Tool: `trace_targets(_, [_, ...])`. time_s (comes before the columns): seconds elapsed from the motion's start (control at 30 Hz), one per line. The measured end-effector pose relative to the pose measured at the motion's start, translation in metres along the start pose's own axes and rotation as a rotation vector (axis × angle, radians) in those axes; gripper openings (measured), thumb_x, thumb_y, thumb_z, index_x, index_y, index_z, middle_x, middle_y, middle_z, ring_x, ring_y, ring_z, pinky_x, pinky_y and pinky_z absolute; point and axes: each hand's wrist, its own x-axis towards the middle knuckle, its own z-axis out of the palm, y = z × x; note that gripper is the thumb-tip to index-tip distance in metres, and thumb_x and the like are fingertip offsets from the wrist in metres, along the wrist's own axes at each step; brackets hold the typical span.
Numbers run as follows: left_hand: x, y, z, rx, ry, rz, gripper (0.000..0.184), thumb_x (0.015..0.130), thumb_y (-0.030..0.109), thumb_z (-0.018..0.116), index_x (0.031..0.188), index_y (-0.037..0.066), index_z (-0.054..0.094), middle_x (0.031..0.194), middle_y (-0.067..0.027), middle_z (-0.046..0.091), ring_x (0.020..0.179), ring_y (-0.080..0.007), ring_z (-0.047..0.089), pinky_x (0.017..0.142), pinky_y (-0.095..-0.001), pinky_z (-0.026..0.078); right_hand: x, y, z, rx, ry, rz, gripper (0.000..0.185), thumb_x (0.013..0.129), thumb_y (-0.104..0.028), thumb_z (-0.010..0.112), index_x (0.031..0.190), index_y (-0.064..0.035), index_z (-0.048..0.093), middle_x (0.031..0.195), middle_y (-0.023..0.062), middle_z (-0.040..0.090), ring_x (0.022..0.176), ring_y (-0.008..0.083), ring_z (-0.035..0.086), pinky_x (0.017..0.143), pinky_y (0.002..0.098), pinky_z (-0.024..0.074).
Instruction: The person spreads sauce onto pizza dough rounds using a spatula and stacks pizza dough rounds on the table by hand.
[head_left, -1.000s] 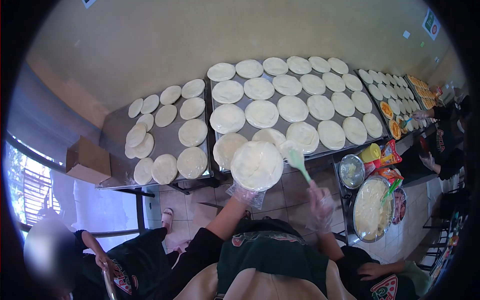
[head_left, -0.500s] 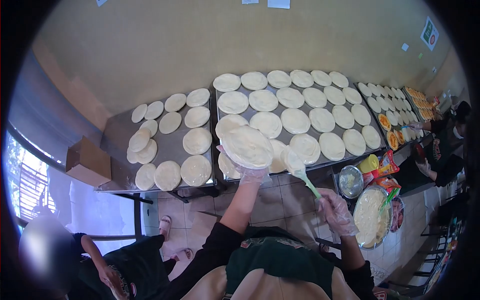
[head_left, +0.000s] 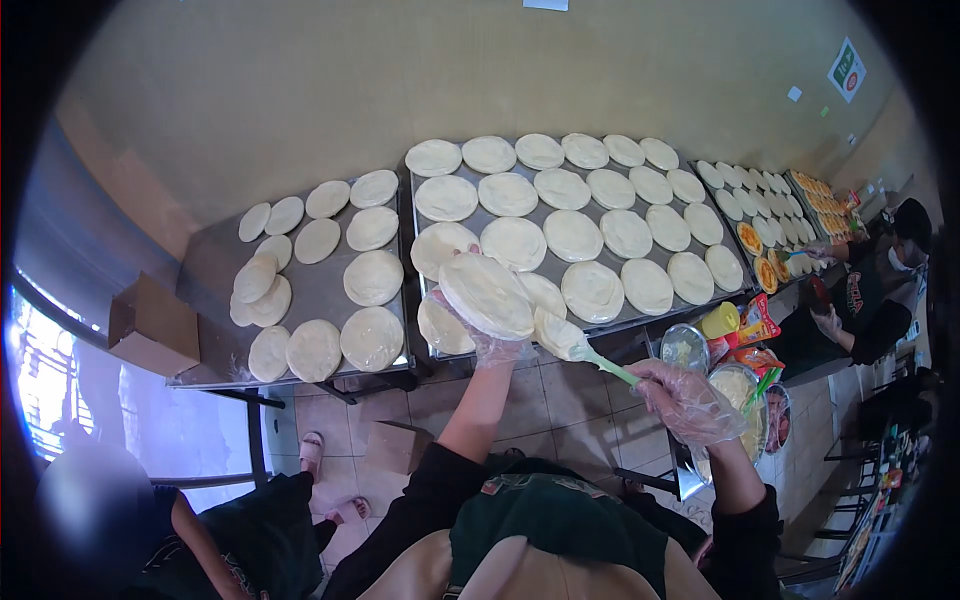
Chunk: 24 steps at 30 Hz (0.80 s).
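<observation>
Your right hand (head_left: 690,402) is closed around a green-handled spatula (head_left: 588,355), its coated head beside the dough round (head_left: 487,295) that your left hand (head_left: 505,350) clasps from beneath, seemingly mid-spreading, so the next stroke likely calls for keeping that round level.

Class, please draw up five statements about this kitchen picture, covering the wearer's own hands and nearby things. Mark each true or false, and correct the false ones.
1. The left hand supports a round of dough. True.
2. The right hand holds a knife. False: the right hand holds a spatula.
3. Pale spread is on the spatula's head. True.
4. Both hands are bare. False: both wear clear gloves.
5. A metal bowl is left of a yellow container. True.
</observation>
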Motion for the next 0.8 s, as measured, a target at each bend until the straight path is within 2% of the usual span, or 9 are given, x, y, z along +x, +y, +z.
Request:
trace_targets(0.13, [0.001, 0.004, -0.001, 0.105, -0.015, 0.066, 0.086, 0.095, 0.08, 0.018, 0.16, 0.023, 0.022, 0.163, -0.0039, 0.031, 0.145, -0.0234, 0.034, 0.12, -0.042, 0.029, 0.004, -0.008, -0.008, -0.021, -0.028, -0.058, 0.02, 0.099, -0.008, 0.056, 0.116, -0.0087, 0.067, 0.072, -0.0002, 0.058, 0.063, 0.0082, 0.054, 0.059, 0.0271, 0.0452])
trace_targets(0.2, [0.0, 0.005, -0.006, 0.16, 0.062, 0.077, 0.088, 0.095, 0.08, 0.014, 0.16, 0.021, 0.021, 0.162, -0.0055, 0.032, 0.146, -0.0239, 0.032, 0.122, -0.0428, 0.024, 0.004, -0.022, -0.015, 0.09, -0.138, 0.1, 0.021, 0.099, -0.009, 0.057, 0.118, -0.0081, 0.066, 0.07, -0.0013, 0.056, 0.063, 0.0074, 0.054, 0.057, 0.0269, 0.0444])
trace_targets(0.33, [0.011, 0.007, -0.016, 0.341, -0.01, 0.183, 0.089, 0.096, 0.079, 0.012, 0.16, 0.018, 0.021, 0.162, -0.0068, 0.033, 0.146, -0.0246, 0.031, 0.124, -0.0427, 0.02, 0.006, -0.02, -0.017, 0.217, -0.231, 0.084, 0.022, 0.103, -0.015, 0.055, 0.121, -0.0071, 0.063, 0.07, -0.0028, 0.055, 0.055, 0.0038, 0.05, 0.049, 0.022, 0.0387])
trace_targets(0.4, [0.005, 0.009, -0.016, 0.327, 0.046, 0.233, 0.089, 0.092, 0.083, 0.027, 0.157, 0.022, 0.029, 0.16, -0.0023, 0.036, 0.139, -0.0258, 0.041, 0.114, -0.0494, 0.039, 0.008, -0.029, -0.019, 0.29, -0.253, 0.165, 0.022, 0.104, -0.017, 0.055, 0.122, -0.0079, 0.063, 0.07, -0.003, 0.055, 0.053, 0.0032, 0.048, 0.047, 0.0209, 0.0372])
trace_targets(0.53, [-0.003, 0.012, -0.018, 0.399, 0.042, 0.211, 0.089, 0.092, 0.083, 0.027, 0.157, 0.022, 0.028, 0.16, -0.0032, 0.035, 0.141, -0.0265, 0.039, 0.115, -0.0525, 0.037, 0.016, -0.039, -0.02, 0.416, -0.332, 0.261, 0.024, 0.104, -0.021, 0.056, 0.125, -0.0091, 0.063, 0.072, -0.0019, 0.058, 0.048, 0.0029, 0.047, 0.043, 0.0198, 0.0356])
trace_targets(0.63, [-0.01, 0.012, -0.011, -0.21, 0.012, 0.004, 0.089, 0.092, 0.082, 0.027, 0.157, 0.021, 0.027, 0.161, -0.0049, 0.034, 0.143, -0.0281, 0.039, 0.116, -0.0548, 0.037, 0.021, -0.035, -0.018, 0.516, -0.336, 0.243, 0.026, 0.104, -0.021, 0.057, 0.126, -0.0086, 0.063, 0.074, -0.0002, 0.06, 0.049, 0.0035, 0.048, 0.043, 0.0197, 0.0361])
trace_targets(0.7, [-0.003, 0.005, -0.031, -0.261, -0.03, -0.226, 0.085, 0.097, 0.076, 0.022, 0.157, 0.017, 0.03, 0.16, -0.0074, 0.036, 0.148, -0.0282, 0.032, 0.123, -0.0506, 0.024, 0.027, -0.025, -0.015, 0.593, -0.329, 0.232, 0.027, 0.104, -0.021, 0.057, 0.127, -0.0083, 0.063, 0.075, 0.0006, 0.061, 0.05, 0.004, 0.048, 0.044, 0.0195, 0.0364])
trace_targets(0.73, [-0.003, 0.003, -0.042, -0.289, -0.103, -0.312, 0.08, 0.099, 0.073, 0.025, 0.156, 0.017, 0.034, 0.158, -0.008, 0.04, 0.145, -0.0295, 0.038, 0.12, -0.0537, 0.03, 0.028, -0.017, -0.012, 0.622, -0.259, 0.185, 0.027, 0.103, -0.02, 0.058, 0.127, -0.008, 0.063, 0.077, 0.0014, 0.061, 0.05, 0.0047, 0.049, 0.044, 0.0194, 0.0363])
trace_targets(0.8, [-0.01, 0.003, -0.045, -0.273, -0.153, -0.39, 0.077, 0.1, 0.069, 0.028, 0.156, 0.016, 0.033, 0.159, -0.0089, 0.038, 0.145, -0.0296, 0.038, 0.12, -0.0531, 0.031, 0.027, -0.004, -0.01, 0.652, -0.196, 0.133, 0.028, 0.103, -0.019, 0.059, 0.128, -0.0077, 0.063, 0.078, 0.0022, 0.062, 0.05, 0.0054, 0.049, 0.044, 0.0193, 0.0362])
